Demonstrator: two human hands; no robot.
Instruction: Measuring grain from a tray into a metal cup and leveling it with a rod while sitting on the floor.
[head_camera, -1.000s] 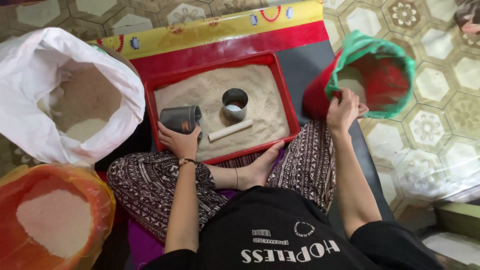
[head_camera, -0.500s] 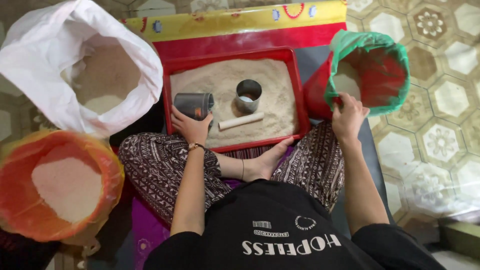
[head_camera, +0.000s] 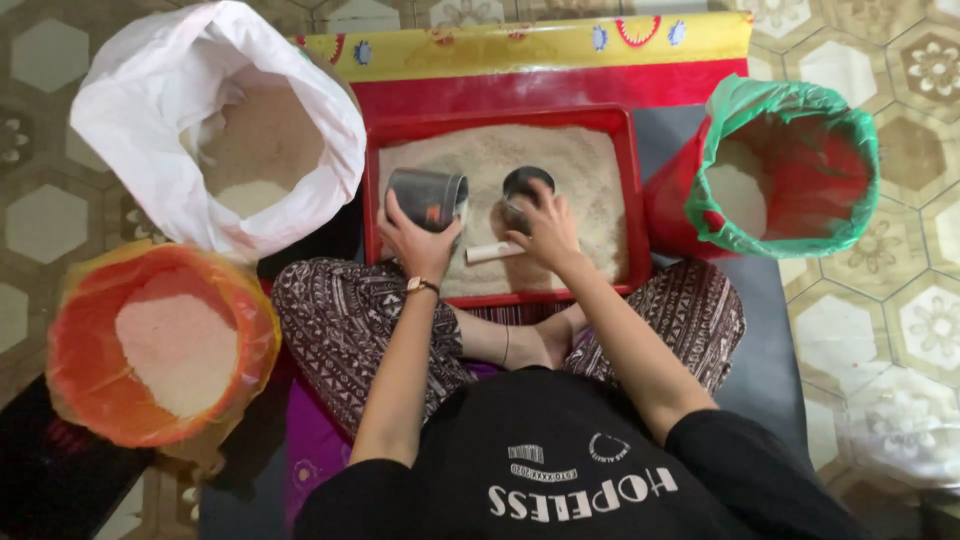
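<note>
A red tray full of pale sandy powder lies on the mat in front of my crossed legs. My left hand holds a dark metal cup tipped on its side over the tray's left part. My right hand rests on a second dark cup standing upright in the powder near the tray's middle. A short white stick lies in the powder between my two hands.
A white sack of pale powder stands open at the left. An orange-lined bag of white powder sits at the lower left. A red bag with a green liner stands at the right. Patterned floor tiles surround the mat.
My right hand has left the green-lined bag and come across to the upright cup in the tray. The left hand still holds the tipped cup. The camera view has shifted rightward.
</note>
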